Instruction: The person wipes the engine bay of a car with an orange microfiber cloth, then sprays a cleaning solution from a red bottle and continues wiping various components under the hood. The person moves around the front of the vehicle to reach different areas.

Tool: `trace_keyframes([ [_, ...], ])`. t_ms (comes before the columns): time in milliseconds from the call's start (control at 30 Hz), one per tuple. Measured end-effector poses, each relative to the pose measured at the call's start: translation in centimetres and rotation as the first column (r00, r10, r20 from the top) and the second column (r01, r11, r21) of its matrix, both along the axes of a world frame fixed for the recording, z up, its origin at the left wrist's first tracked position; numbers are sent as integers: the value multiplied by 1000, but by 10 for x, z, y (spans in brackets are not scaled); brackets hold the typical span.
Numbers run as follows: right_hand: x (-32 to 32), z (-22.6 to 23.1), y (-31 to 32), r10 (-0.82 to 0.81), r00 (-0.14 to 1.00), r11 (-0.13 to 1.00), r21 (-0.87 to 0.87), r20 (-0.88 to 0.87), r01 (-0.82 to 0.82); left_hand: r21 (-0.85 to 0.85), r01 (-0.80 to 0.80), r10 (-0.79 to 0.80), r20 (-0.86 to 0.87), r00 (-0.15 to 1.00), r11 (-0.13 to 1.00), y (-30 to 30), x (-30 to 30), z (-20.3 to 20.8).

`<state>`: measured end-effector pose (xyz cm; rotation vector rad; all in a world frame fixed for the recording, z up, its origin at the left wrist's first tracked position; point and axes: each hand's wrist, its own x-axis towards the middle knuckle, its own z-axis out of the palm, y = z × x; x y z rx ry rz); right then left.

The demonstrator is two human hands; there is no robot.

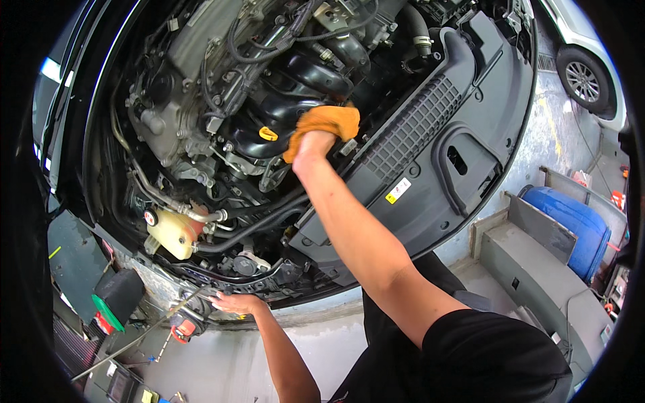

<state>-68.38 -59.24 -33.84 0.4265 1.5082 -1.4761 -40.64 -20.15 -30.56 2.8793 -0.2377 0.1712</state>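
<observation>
Orange cloth (327, 123), crumpled, is clenched in right hand (313, 144) against the engine (295, 74); left hand (235, 303), fingers spread, rests on the near bumper edge (269, 285).

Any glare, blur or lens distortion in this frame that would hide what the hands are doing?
Head view: strong fisheye bending and a black rim; the right hand with its orange cloth is sharp and evenly lit; the left hand on the bumper edge is readable; deep engine bay is shadowed.

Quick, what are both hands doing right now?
Left hand: open, resting flat on the car's front edge.
Right hand: closed, gripping an orange cloth over the engine.
</observation>
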Motion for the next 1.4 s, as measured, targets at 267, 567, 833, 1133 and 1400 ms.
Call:
trace_keyframes([
  [267,-3,38,4,33,992,988,-151,123,-14,123,146,-152,39,988,982,8,9,-3],
  [567,-49,36,-41,35,837,987,-149,547,56,117,95,-99,33,994,989,11,10,-6],
  [833,-57,50,-60,430,686,873,464,-587,-150,43,-16,17,-28,999,999,-23,-15,16],
  [1133,-117,53,-60,398,-263,858,458,-879,-234,74,171,-174,47,984,983,9,4,-9],
  [1400,-108,75,-113,467,-137,816,485,-874,-316,-45,-29,28,-19,999,999,-6,-5,4],
])
